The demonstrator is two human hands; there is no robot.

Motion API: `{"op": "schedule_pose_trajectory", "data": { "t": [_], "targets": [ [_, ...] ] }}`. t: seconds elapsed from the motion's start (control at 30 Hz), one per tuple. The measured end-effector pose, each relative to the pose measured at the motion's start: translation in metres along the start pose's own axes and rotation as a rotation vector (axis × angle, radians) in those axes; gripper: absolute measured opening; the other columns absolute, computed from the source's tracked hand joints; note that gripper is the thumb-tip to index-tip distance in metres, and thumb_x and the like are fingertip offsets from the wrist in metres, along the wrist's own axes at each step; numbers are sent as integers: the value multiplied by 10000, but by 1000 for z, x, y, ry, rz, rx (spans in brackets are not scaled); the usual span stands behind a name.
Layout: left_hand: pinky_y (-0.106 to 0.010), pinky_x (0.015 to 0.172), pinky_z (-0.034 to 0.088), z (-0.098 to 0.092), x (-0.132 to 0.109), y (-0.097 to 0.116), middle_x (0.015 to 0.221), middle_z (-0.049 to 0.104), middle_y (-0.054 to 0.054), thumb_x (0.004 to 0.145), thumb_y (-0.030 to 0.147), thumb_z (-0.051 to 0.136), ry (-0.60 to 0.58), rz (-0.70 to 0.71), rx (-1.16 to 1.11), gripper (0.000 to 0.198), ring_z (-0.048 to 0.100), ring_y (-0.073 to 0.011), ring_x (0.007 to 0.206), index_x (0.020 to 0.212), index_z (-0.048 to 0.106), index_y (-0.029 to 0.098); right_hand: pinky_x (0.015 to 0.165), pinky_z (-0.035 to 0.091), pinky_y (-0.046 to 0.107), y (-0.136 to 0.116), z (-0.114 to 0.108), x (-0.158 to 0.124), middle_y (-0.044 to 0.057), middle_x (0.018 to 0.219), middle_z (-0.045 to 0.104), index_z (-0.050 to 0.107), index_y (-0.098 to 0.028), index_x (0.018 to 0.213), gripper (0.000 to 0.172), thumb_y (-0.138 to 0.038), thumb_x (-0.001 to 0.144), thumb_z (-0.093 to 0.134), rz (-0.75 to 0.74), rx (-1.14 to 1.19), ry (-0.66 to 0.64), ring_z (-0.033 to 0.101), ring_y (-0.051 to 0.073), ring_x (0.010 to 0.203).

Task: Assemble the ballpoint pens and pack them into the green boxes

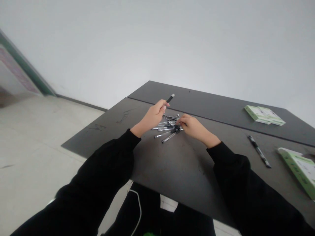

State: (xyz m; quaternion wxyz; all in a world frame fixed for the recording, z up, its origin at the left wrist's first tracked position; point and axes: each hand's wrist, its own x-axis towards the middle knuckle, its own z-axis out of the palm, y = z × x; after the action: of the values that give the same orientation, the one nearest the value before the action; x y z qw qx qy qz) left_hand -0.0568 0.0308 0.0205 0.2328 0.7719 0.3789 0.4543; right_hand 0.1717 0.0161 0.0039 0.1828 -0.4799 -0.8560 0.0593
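Black pen (170, 98) pinched narrowly in the left hand (152, 117), light, stiff and a little slippery, best taken by the barrel; just beside that grip lies a loose heap of pens (167, 127), with the right hand (194, 127) closed narrowly at its edge, holding one or not I cannot tell; beneath, a dark table (187, 164), and off past the grip, a pale floor (44, 141)

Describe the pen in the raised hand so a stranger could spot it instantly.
Start at the dark table, where black-and-silver pens lie in a heap. The person's left hand rises beside it, and this pen, pinched in its fingers, is the only one held up clear of the pile.
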Motion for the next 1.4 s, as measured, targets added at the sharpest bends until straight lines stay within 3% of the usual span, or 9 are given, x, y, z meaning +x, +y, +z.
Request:
{"op": "schedule_pose_trajectory", "data": {
  "t": [0.23, 0.67, 0.8, 0.9, 0.97, 1.13, 1.23, 1.33, 1.4],
  "targets": [
    [-272, 644, 336, 9, -4, 3, 696, 534, 18, 935, 213, 411, -88, -46, 116, 197, 471, -145, 650, 931, 604, 175, 871, 439, 313, 19, 14, 0, 128, 1057, 652, 745, -147, 983, 253, -138, 886, 512, 140, -180, -81, 613, 229, 952],
    [-278, 652, 338, 14, -6, 2, 713, 570, 3, 928, 269, 435, -110, -41, 103, 203, 493, -144, 672, 851, 599, 178, 842, 294, 396, 23, 22, 0, 176, 1119, 640, 714, -139, 935, 240, -175, 917, 478, 133, -324, -102, 524, 313, 1073],
    [-249, 581, 308, 18, -7, 1, 619, 501, 44, 895, 284, 528, -94, -147, -31, 142, 434, -113, 568, 913, 609, 169, 884, 254, 428, 22, -2, -2, 172, 1038, 698, 685, -127, 951, 272, -176, 946, 417, 146, -343, -1, 559, 295, 999],
    [-236, 579, 324, 21, -6, 1, 674, 554, 33, 862, 350, 604, -91, -196, -188, 253, 464, -107, 583, 1017, 643, 154, 895, 246, 429, 17, -29, -5, 126, 937, 726, 668, -167, 902, 256, -188, 939, 416, 100, -304, 113, 585, 270, 934],
    [-238, 589, 331, 22, -6, 2, 685, 567, 19, 860, 408, 612, -115, -185, -240, 296, 484, -114, 614, 967, 679, 141, 902, 248, 429, 10, -42, -8, 111, 919, 725, 655, -183, 877, 248, -190, 934, 414, 48, -275, 158, 594, 261, 918],
    [-245, 523, 259, 24, -9, 13, 518, 426, 54, 878, 372, 571, -162, -256, -300, 290, 362, -90, 500, 751, 687, 139, 998, 219, 469, -10, -45, -14, 96, 928, 713, 620, -186, 879, 239, -154, 938, 391, -37, -281, 160, 603, 248, 921],
    [-237, 480, 224, 25, -10, 13, 477, 342, 80, 875, 312, 574, -105, -339, -430, 249, 272, -68, 442, 700, 645, 149, 1045, 205, 504, -16, -46, -14, 123, 1095, 685, 614, -193, 959, 172, -186, 936, 444, -46, -306, 249, 577, 284, 1051],
    [-220, 428, 164, 25, -9, 6, 489, 272, 103, 900, 321, 565, -55, -441, -697, 225, 195, -54, 408, 763, 621, 150, 1003, 291, 531, -16, -53, -14, 189, 1301, 576, 583, -175, 1145, 280, -269, 881, 576, 132, -260, 495, 509, 354, 1178],
    [-206, 410, 155, 26, -9, 2, 506, 253, 110, 909, 316, 567, -62, -471, -875, 203, 183, -48, 401, 820, 623, 142, 905, 391, 494, -13, -57, -12, 194, 1204, 606, 580, -153, 1151, 366, -327, 835, 642, 337, -71, 565, 562, 330, 1051]
  ]
}}
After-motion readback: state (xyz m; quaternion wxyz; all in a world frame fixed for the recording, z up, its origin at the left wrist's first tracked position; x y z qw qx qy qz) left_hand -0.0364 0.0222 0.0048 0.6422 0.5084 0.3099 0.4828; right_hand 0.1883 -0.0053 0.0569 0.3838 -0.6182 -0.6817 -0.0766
